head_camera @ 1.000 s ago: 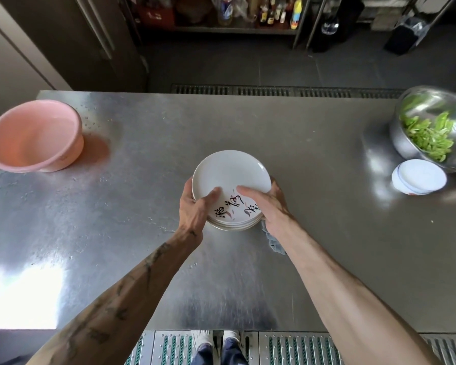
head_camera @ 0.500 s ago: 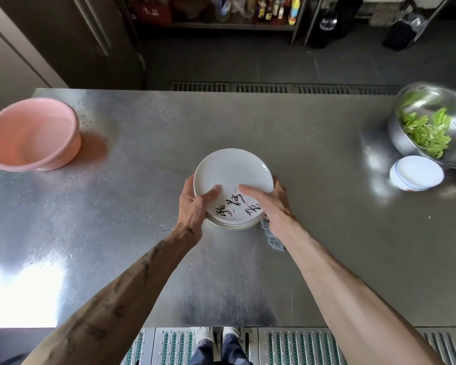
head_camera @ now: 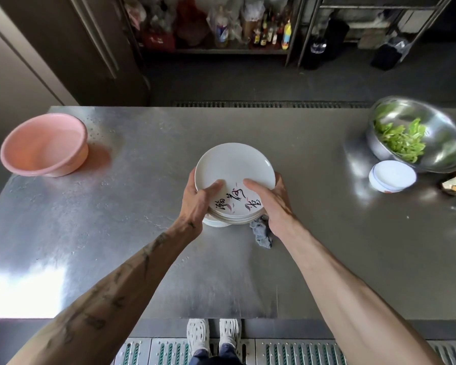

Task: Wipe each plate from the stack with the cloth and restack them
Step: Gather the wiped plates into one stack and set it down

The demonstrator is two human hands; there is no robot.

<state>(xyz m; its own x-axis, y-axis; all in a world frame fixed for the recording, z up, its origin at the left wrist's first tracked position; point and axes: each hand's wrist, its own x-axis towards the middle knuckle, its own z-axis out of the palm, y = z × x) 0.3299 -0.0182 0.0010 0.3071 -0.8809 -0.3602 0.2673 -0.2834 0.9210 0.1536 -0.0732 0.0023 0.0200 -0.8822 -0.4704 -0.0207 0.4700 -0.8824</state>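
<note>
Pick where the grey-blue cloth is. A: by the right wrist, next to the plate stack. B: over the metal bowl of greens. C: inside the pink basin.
A: the cloth bunches just under the right hand, by the near edge of the plate stack.

Pink basin far left on steel table; far right, steel bowl holding green leaves, small white bowl just beside; bottles on shelf behind.

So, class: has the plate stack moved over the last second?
Yes, slightly: the plate stack, gripped by the left hand and right hand, has risen toward the camera, looking larger against the small white bowl.
</note>
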